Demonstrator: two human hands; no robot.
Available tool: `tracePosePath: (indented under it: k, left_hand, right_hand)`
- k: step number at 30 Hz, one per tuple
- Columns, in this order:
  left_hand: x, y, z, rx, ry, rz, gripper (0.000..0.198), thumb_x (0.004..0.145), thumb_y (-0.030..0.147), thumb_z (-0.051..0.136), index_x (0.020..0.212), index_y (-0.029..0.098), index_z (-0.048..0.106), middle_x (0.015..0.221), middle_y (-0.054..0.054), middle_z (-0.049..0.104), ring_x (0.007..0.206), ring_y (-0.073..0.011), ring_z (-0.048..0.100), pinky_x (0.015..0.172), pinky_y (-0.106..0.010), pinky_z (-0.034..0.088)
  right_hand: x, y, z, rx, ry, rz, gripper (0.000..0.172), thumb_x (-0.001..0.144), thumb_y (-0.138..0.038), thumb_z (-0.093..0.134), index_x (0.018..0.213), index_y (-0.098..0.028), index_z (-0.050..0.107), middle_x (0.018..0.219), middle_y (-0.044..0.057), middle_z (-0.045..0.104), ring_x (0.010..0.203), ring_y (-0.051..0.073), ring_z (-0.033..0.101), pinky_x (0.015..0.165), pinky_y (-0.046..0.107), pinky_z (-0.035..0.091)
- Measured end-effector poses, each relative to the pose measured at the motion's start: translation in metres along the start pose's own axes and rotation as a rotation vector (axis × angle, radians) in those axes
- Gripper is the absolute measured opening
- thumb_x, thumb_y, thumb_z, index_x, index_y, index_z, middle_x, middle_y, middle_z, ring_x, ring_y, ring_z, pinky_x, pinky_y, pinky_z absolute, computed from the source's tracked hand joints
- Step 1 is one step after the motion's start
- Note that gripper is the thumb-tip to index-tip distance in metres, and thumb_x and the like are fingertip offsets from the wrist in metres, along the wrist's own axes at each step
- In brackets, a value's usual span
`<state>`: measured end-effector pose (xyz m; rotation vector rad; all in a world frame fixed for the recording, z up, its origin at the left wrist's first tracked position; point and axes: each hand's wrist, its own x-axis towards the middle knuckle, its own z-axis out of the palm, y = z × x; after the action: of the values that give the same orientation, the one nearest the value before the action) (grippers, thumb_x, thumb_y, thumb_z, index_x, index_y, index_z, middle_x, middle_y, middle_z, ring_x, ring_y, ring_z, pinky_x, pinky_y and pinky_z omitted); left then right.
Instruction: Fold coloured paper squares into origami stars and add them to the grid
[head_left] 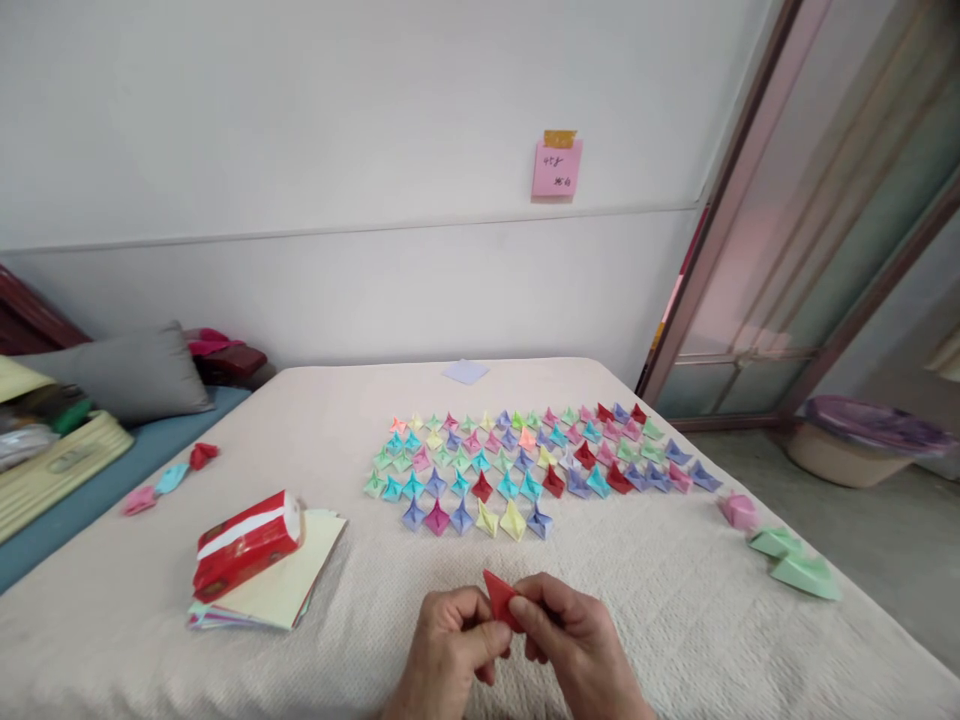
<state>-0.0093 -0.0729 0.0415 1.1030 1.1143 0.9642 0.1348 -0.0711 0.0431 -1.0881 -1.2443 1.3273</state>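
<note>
Between my two hands is a small red folded paper [498,594] with a pointed tip sticking up. My left hand [454,640] pinches its lower left part between thumb and fingers. On the other side my right hand [564,630] grips the right edge, thumb in front. The fingers cover the paper's lower portion. Just beyond the hands, rows of small folded paper boats [512,520] in many colours stand on the cloth-covered table [360,640].
At left, a red-and-white packet [247,545] lies on a stack of coloured paper [300,580]. Folded pieces [171,478] lie near the left edge, green ones [806,572] at the right. A bluish sheet [466,371] rests at the back. A pink note [556,168] hangs on the wall.
</note>
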Motion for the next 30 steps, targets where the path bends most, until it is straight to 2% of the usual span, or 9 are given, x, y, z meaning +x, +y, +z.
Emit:
tracePosePath:
  k: [4,8,11,13,16,19,22,25,30]
  left_hand:
    - [0.002,-0.001,-0.003,-0.039,0.018,0.03,0.018,0.065,0.024,0.064,0.051,0.014,0.059,0.047,0.001,0.055,0.042,-0.0097,0.042,0.043,-0.022,0.031]
    - [0.002,-0.002,-0.004,-0.016,0.019,0.036,0.017,0.064,0.025,0.065,0.051,0.015,0.06,0.047,0.001,0.053,0.043,-0.0106,0.042,0.043,-0.023,0.031]
    - [0.002,-0.001,-0.004,0.065,0.026,0.072,0.015,0.066,0.024,0.064,0.054,0.015,0.061,0.048,0.003,0.049,0.045,-0.0113,0.042,0.045,-0.023,0.032]
    - [0.001,0.0,-0.004,0.136,0.023,0.117,0.014,0.068,0.022,0.062,0.056,0.015,0.061,0.048,0.004,0.045,0.047,-0.0118,0.041,0.046,-0.024,0.033]
    - [0.0,0.003,-0.005,0.27,-0.009,0.187,0.017,0.073,0.018,0.058,0.056,0.016,0.059,0.052,0.003,0.045,0.052,-0.0122,0.041,0.05,-0.024,0.032]
    - [0.0,0.007,-0.007,0.398,-0.06,0.248,0.018,0.075,0.014,0.056,0.057,0.016,0.057,0.058,0.002,0.048,0.057,-0.0127,0.043,0.055,-0.025,0.032]
    - [0.0,0.012,-0.009,0.457,-0.093,0.265,0.019,0.075,0.011,0.054,0.057,0.017,0.054,0.06,0.002,0.05,0.06,-0.013,0.045,0.057,-0.025,0.032]
    - [0.0,0.015,-0.011,0.479,-0.11,0.263,0.019,0.075,0.01,0.053,0.058,0.017,0.052,0.062,0.002,0.051,0.062,-0.0131,0.046,0.059,-0.025,0.032]
    - [-0.001,0.018,-0.013,0.549,-0.133,0.254,0.019,0.073,0.008,0.051,0.057,0.017,0.05,0.062,0.002,0.05,0.062,-0.0127,0.046,0.058,-0.025,0.03]
  right_hand:
    - [-0.002,0.001,-0.003,0.026,-0.074,-0.035,0.02,0.082,-0.037,0.062,0.084,-0.018,0.062,0.058,-0.001,0.06,0.053,0.014,0.056,0.051,0.025,0.044]
    - [-0.004,0.006,-0.005,-0.057,-0.035,-0.113,0.014,0.087,-0.031,0.053,0.077,-0.022,0.049,0.061,-0.004,0.053,0.054,0.014,0.056,0.05,0.024,0.043]
    - [-0.004,0.007,-0.006,-0.249,-0.013,-0.226,0.013,0.086,-0.024,0.051,0.074,-0.022,0.051,0.065,-0.003,0.051,0.059,0.013,0.051,0.057,0.025,0.04]
    - [-0.002,0.005,-0.006,-0.314,-0.021,-0.248,0.013,0.084,-0.021,0.051,0.071,-0.021,0.052,0.065,-0.003,0.05,0.059,0.013,0.046,0.058,0.025,0.038]
    - [0.0,-0.001,-0.006,-0.293,-0.054,-0.179,0.012,0.08,-0.019,0.054,0.069,-0.021,0.051,0.068,-0.001,0.056,0.063,0.015,0.048,0.061,0.026,0.039]
    - [0.003,-0.006,-0.009,-0.248,-0.078,-0.083,0.013,0.074,-0.018,0.061,0.066,-0.02,0.05,0.081,0.002,0.062,0.068,0.016,0.051,0.065,0.028,0.039]
    - [0.005,-0.009,-0.013,-0.17,-0.118,-0.032,0.012,0.07,-0.021,0.064,0.065,-0.02,0.052,0.087,0.004,0.063,0.071,0.017,0.053,0.066,0.03,0.039]
    - [0.007,-0.011,-0.015,-0.138,-0.154,-0.023,0.013,0.068,-0.025,0.065,0.064,-0.02,0.054,0.079,0.003,0.063,0.07,0.018,0.053,0.064,0.03,0.037]
    - [0.009,-0.01,-0.013,-0.24,-0.072,0.023,0.007,0.062,-0.019,0.063,0.062,-0.019,0.057,0.063,-0.002,0.051,0.059,0.014,0.041,0.057,0.028,0.031]
